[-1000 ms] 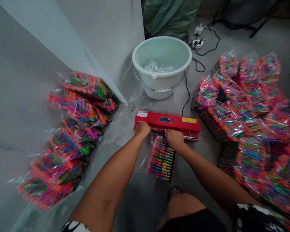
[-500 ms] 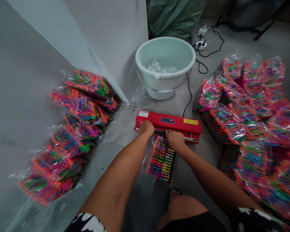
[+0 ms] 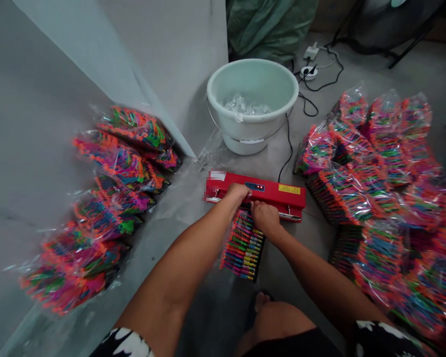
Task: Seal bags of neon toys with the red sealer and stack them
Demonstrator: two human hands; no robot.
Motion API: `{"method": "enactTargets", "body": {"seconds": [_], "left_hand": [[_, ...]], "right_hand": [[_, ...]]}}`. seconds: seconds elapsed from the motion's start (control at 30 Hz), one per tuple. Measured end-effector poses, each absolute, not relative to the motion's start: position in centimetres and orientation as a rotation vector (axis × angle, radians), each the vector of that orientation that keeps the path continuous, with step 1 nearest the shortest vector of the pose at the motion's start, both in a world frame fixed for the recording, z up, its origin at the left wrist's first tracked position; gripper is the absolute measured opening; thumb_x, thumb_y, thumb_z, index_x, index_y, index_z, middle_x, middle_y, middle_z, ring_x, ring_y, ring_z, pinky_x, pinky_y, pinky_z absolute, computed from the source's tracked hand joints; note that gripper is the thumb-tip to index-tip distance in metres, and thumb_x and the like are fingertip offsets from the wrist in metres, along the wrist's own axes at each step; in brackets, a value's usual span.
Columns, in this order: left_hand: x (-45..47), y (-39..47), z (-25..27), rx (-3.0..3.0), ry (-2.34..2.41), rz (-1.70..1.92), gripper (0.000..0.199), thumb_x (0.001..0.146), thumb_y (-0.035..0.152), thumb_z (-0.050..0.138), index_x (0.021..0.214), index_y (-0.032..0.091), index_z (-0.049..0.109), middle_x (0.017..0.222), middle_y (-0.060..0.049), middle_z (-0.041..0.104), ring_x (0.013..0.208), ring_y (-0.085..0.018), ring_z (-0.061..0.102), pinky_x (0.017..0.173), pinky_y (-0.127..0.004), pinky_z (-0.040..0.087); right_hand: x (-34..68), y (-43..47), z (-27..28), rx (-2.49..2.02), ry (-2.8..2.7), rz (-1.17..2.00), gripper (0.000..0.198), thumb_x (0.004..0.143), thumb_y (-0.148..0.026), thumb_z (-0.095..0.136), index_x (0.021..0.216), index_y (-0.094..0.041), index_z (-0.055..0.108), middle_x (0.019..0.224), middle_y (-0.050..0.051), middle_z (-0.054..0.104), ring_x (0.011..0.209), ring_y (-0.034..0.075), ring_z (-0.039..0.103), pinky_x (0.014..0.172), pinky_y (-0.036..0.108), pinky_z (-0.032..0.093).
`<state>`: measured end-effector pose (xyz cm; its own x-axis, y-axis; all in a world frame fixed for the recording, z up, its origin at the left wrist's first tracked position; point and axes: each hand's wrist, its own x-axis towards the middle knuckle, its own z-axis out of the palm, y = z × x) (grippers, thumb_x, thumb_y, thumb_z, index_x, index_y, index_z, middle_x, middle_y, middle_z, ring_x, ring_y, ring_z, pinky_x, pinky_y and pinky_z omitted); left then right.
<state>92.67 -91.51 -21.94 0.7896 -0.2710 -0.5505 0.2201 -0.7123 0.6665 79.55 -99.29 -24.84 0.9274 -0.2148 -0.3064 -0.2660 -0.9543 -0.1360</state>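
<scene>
A red bag sealer lies on the floor in front of me, its two small red lights lit. My left hand reaches over its middle, fingers pinched, with a bit of clear plastic bag at the tips. Beside it, my right hand is curled round the black handle at the sealer's front edge; its fingertips are partly hidden. Below both hands, a clear bag of colourful stick-like pieces lies with its top end at the sealer.
Behind the sealer stands a pale bucket holding crumpled clear plastic. Packed bags line the wall at left; many more bags are grouped at right. A black cord runs back toward a power strip.
My left hand has moved right, from the left part of the sealer's handle to its middle, up over the red body. My right hand stays in nearly the same place.
</scene>
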Motion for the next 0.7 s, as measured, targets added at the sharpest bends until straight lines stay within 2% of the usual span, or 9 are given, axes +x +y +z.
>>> {"method": "enactTargets", "body": {"seconds": [0.07,0.17,0.3,0.4,0.47,0.53,0.6,0.7], "left_hand": [[93.3,-93.1,-19.4,2.072,-0.013,-0.959,0.029,0.092,0.042,0.071,0.079,0.016,0.068,0.056,0.001,0.052,0.051,-0.013,0.051,0.052,-0.026,0.046],[96.0,-94.7,-13.8,1.704,-0.015,-0.991,0.027,0.088,0.038,0.075,0.076,0.017,0.063,0.056,0.006,0.044,0.043,-0.006,0.037,0.045,-0.019,0.036],[102.7,-95.5,-5.0,1.583,-0.111,-0.539,0.025,0.091,0.042,0.072,0.087,0.020,0.061,0.069,0.003,0.056,0.050,-0.007,0.051,0.048,-0.017,0.040],[108.4,-95.9,-0.6,1.722,-0.274,-0.030,0.022,0.098,0.044,0.063,0.098,0.022,0.061,0.084,0.000,0.065,0.065,-0.009,0.063,0.058,-0.018,0.048],[111.8,-96.5,0.1,1.901,-0.407,0.238,0.019,0.101,0.042,0.059,0.102,0.023,0.062,0.091,-0.002,0.068,0.078,-0.013,0.067,0.069,-0.022,0.052],[114.3,-97.3,-0.9,2.216,-0.521,0.305,0.014,0.099,0.036,0.061,0.099,0.023,0.066,0.093,-0.004,0.071,0.090,-0.018,0.067,0.081,-0.028,0.054],[115.7,-98.0,-2.9,2.582,-0.602,0.124,0.012,0.095,0.033,0.064,0.093,0.023,0.071,0.094,-0.007,0.073,0.099,-0.024,0.067,0.091,-0.035,0.053],[115.6,-98.6,-5.3,2.814,-0.742,-0.071,0.020,0.096,0.031,0.058,0.094,0.020,0.075,0.107,-0.011,0.074,0.114,-0.029,0.065,0.106,-0.044,0.048]], "right_hand": [[79.4,-99.3,-25.0,-2.888,0.383,0.413,0.046,0.114,-0.036,0.028,0.110,-0.015,0.068,0.101,0.015,0.077,0.088,0.027,0.076,0.072,0.032,0.052],[79.3,-99.4,-25.0,-2.846,0.420,0.349,0.042,0.113,-0.040,0.033,0.107,-0.016,0.068,0.099,0.013,0.076,0.085,0.024,0.075,0.070,0.029,0.049],[77.5,-99.1,-25.0,-2.759,0.475,0.102,0.033,0.109,-0.042,0.046,0.097,-0.019,0.066,0.096,0.010,0.073,0.087,0.023,0.071,0.074,0.030,0.050],[74.0,-98.4,-27.1,-2.601,0.582,-0.322,0.033,0.108,-0.044,0.046,0.100,-0.018,0.064,0.100,0.013,0.072,0.098,0.027,0.068,0.089,0.037,0.053],[71.2,-97.8,-29.4,-2.408,0.618,-0.500,0.041,0.106,-0.053,0.049,0.116,-0.016,0.064,0.110,0.017,0.072,0.106,0.029,0.068,0.096,0.041,0.054],[68.6,-97.2,-31.5,-2.215,0.669,-0.414,0.051,0.101,-0.059,0.054,0.127,-0.016,0.061,0.118,0.018,0.071,0.110,0.031,0.069,0.094,0.042,0.056],[66.7,-96.6,-32.7,-2.015,0.756,-0.214,0.056,0.096,-0.061,0.057,0.130,-0.016,0.060,0.122,0.019,0.072,0.109,0.031,0.072,0.090,0.040,0.058],[65.4,-96.3,-32.4,-1.742,0.786,0.045,0.049,0.095,-0.058,0.052,0.122,-0.019,0.064,0.115,0.015,0.077,0.103,0.030,0.076,0.085,0.038,0.059]]}}
